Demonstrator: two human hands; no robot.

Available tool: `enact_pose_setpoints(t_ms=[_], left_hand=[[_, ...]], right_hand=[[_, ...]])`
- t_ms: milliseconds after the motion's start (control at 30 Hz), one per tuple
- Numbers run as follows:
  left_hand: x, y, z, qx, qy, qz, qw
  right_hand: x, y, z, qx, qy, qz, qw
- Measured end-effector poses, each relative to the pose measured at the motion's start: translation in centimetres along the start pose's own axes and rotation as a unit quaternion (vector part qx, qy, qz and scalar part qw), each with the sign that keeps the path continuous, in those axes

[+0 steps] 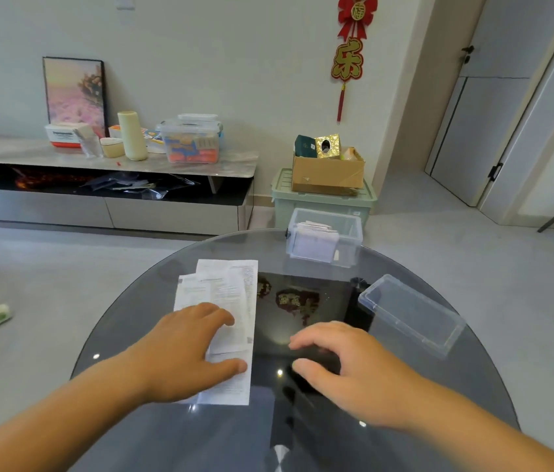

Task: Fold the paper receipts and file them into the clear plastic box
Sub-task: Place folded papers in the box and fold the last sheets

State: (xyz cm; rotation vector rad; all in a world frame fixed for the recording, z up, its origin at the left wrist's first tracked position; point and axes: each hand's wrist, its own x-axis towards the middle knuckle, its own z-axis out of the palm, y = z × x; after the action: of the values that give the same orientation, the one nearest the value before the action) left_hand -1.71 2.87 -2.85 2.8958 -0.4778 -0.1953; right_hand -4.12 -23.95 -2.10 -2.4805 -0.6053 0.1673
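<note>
Round glass table [221, 437] under everything. Lid [411, 315] off, lying flat near the right edge, well apart from the paper. Clear plastic box [350, 229] open at the far side, already holding a batch of folded receipts [313, 243] standing on edge. Loose stack of unfolded receipts [227, 291] left of centre, several long slips overlapping, well short of the box. Left hand [187, 349] flat on the near half of that stack, fingers straight, thumb on the lower end: pressing, not gripping. Right hand [347, 362] just beside the stack over bare glass, fingers loosely bent, empty.

Step, by my read: taking the next slip off the stack, pre-fold. Partway through, judging by box contents versus remaining stack.

Next: peel off the top slip only, pin the rest with the left, fold short enough to fit the box, stand beside the others. Risk: thin paper on slick glass, likely to slide or lift in twos.
</note>
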Motion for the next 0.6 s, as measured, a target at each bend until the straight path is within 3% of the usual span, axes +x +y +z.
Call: enact_pose_setpoints(t_ms=[133,333,600], left_hand=[[-3.5,0.6,0.6,0.024,-0.071,0.014,0.997],[-5.7,3.3,2.1,0.018,-0.006,0.075,0.997],[-5.9,3.8,2.6,0.032,-0.028,0.087,0.995]], right_hand=[[-1.5,-2.3,2.5,-0.018,-0.034,-0.018,0.999],[-3.2,-3.0,3.8,0.028,-0.002,0.039,0.999],[-6.0,-2.6,3.6,0.077,0.037,0.107,0.991]])
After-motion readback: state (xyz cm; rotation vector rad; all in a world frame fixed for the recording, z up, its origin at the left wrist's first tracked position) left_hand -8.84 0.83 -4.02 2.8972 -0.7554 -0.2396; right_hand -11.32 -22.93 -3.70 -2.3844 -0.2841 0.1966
